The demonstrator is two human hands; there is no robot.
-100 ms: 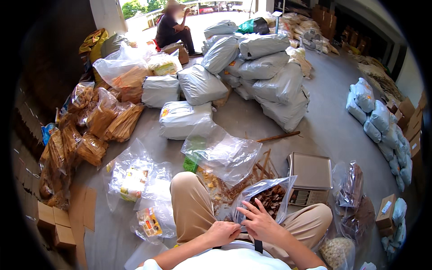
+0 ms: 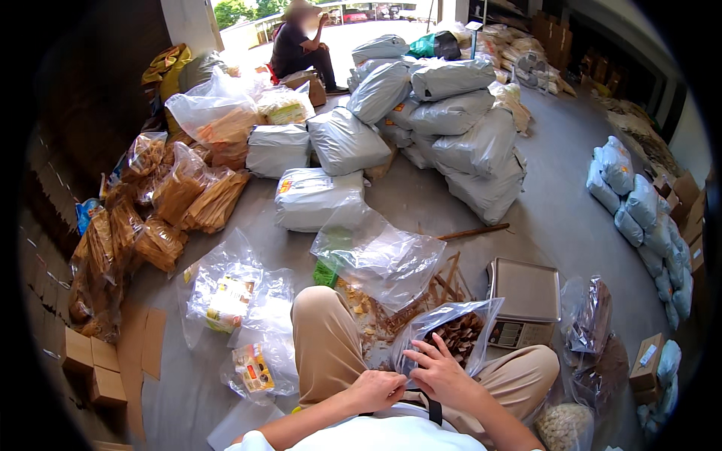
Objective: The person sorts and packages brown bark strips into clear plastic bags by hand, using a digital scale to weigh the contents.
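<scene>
Between my knees a clear plastic bag (image 2: 487,322) gapes, its mouth away from me. Dark brown dried pieces (image 2: 457,335), like chips of bark or root, fill its inside. My left hand (image 2: 378,390) is closed at the bag's near left edge, fingertips pinching the plastic. Across the near side of the bag lies my right hand (image 2: 439,370), fingers stretched out and spread over the film; its thumb side is close to the left fingertips. A flat metal-topped scale (image 2: 526,289) sits on the floor just beyond the bag, to the right.
An empty-looking clear bag (image 2: 383,259) lies over scattered brown scraps and sticks (image 2: 447,278). Grey-white sacks (image 2: 481,143) are piled ahead. Bagged brown strips (image 2: 162,244) stand at left, packaged goods (image 2: 229,301) nearer. Bags of pale pieces (image 2: 564,426) sit right. A seated person (image 2: 301,49) is far off.
The whole view has shifted slightly, so the scene sits a little further right. Both hands keep their places on the bag, with hardly any visible movement.
</scene>
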